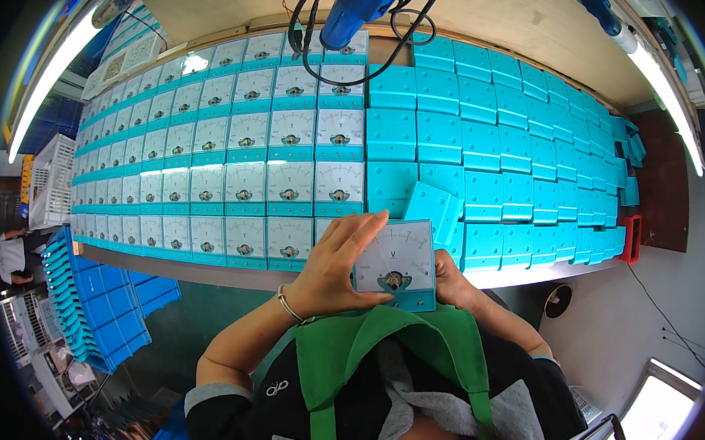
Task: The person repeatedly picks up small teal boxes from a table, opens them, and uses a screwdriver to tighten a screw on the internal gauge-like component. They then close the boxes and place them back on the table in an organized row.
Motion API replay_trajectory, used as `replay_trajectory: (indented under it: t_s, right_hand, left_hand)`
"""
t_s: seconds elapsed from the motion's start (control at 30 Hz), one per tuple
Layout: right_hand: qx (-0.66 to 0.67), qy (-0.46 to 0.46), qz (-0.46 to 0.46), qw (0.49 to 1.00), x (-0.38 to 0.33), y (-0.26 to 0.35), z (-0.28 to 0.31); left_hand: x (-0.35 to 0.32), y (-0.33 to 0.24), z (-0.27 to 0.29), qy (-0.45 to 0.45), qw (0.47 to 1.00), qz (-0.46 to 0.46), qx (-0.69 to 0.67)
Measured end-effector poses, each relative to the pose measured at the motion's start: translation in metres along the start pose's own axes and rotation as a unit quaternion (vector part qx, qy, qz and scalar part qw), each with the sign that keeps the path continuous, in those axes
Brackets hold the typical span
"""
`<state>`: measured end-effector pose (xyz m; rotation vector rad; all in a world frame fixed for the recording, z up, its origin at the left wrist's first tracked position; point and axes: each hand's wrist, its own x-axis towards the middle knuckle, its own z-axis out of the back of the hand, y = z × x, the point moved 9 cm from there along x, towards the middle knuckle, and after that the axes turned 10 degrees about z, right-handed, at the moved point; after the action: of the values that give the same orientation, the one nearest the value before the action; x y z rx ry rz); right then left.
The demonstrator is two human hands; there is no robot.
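Note:
Close to my chest, a square voltmeter [394, 258] with a white dial and a teal base strip is held upright, its face toward me. The thumb and fingers of my left hand [335, 261] span its left side. At the opposite edge my right hand [451, 280] is curled against the meter, its fingertips hidden behind it. A teal cover [433, 208] lies tilted on other covers just beyond the meter. Rows of similar voltmeters [287, 183] fill the table's left half, and rows of teal covers [482, 185] the right half.
A blue cylindrical tool [357, 12] with looped black cables hangs over the table's far side. Blue crates [114, 304] stand at the left, near a white basket [51, 180]. A red frame-like object [632, 239] sits at the table's right end. Tube lights [54, 80] flank the table.

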<state>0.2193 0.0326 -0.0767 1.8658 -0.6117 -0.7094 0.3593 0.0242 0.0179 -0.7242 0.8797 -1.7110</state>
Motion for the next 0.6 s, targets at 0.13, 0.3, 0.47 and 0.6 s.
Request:
replay_trajectory:
  t_s: [0.13, 0.3, 0.47, 0.6]
  right_hand:
    - [0.002, -0.013, -0.007, 1.000, 0.0012, 0.0046, -0.0020]
    - [-0.015, -0.017, 0.016, 1.000, 0.0005, 0.0042, 0.0004]
    - [0.016, -0.025, 0.021, 0.999, -0.0012, 0.0010, 0.0005]
    - [0.014, -0.021, 0.034, 0.999, -0.0036, -0.0044, 0.0040]
  left_hand:
    - [0.0005, 0.0036, -0.0007, 0.002, 1.000, 0.009, -0.008]
    - [0.0011, 0.0047, -0.0013, 0.005, 1.000, 0.010, -0.008]
    - [0.0004, 0.0068, -0.0020, 0.002, 1.000, 0.016, -0.011]
    - [0.0001, 0.0074, -0.0024, 0.001, 1.000, 0.020, -0.014]
